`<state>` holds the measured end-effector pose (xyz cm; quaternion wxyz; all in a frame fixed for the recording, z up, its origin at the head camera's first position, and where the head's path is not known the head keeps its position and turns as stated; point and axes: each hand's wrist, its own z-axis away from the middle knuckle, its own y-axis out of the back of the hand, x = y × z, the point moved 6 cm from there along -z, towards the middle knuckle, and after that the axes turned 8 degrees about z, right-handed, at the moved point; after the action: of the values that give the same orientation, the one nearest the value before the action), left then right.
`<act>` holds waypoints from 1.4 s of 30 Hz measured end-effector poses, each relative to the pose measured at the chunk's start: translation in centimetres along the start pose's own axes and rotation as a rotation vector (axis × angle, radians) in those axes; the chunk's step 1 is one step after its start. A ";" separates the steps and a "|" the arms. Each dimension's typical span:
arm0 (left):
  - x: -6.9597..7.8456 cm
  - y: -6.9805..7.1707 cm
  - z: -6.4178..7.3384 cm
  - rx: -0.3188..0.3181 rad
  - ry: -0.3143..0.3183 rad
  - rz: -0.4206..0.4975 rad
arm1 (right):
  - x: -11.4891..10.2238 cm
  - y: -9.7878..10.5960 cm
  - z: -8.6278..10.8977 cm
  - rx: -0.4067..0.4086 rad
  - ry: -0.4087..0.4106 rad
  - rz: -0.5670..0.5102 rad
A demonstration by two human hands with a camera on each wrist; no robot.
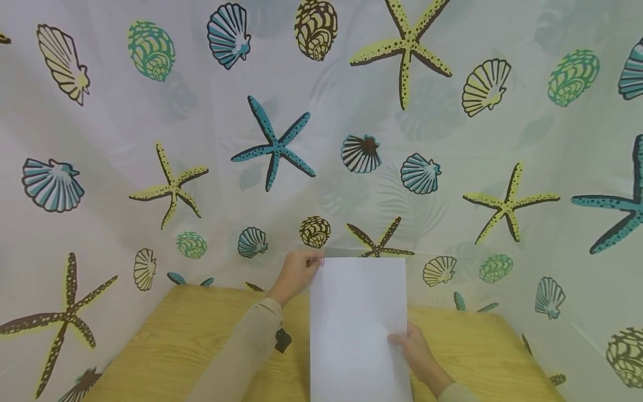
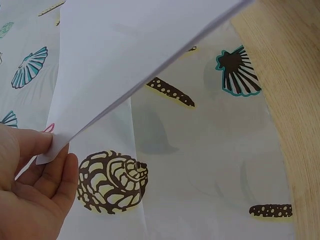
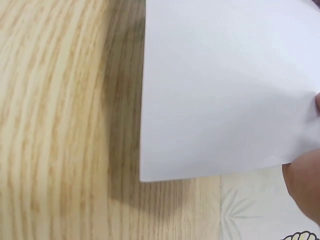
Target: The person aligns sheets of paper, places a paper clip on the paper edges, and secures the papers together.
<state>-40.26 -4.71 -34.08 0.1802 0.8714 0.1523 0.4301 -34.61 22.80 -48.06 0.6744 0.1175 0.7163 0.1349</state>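
White paper (image 1: 359,318) stands upright in front of me, its edge looking like more than one sheet in the left wrist view. My left hand (image 1: 300,271) pinches its top left corner between thumb and fingers. A small pink paper clip (image 2: 49,128) sits on the paper beside that thumb. Lower down, my right hand (image 1: 419,352) grips the right edge, thumb on the near face and fingers behind. Only a bit of this hand enters the right wrist view, where a corner of the paper (image 3: 220,100) hangs over the wood.
A wooden table (image 1: 211,329) lies under the paper. Behind and at both sides hangs a pale curtain (image 1: 301,206) printed with shells and starfish. Next to my left wrist is a small black object (image 1: 283,340), its kind unclear.
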 end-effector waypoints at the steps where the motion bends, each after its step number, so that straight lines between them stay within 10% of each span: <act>1: 0.0 0.0 0.0 -0.001 0.000 -0.001 | 0.0 0.0 0.0 -0.001 0.000 -0.001; 42: 0.7 0.4 0.2 0.055 -0.034 0.039 | 0.4 0.1 -0.1 0.005 0.004 -0.030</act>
<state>-39.62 -4.79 -33.57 0.1506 0.8860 0.1441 0.4142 -34.74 23.03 -48.36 0.6746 0.1081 0.7198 0.1232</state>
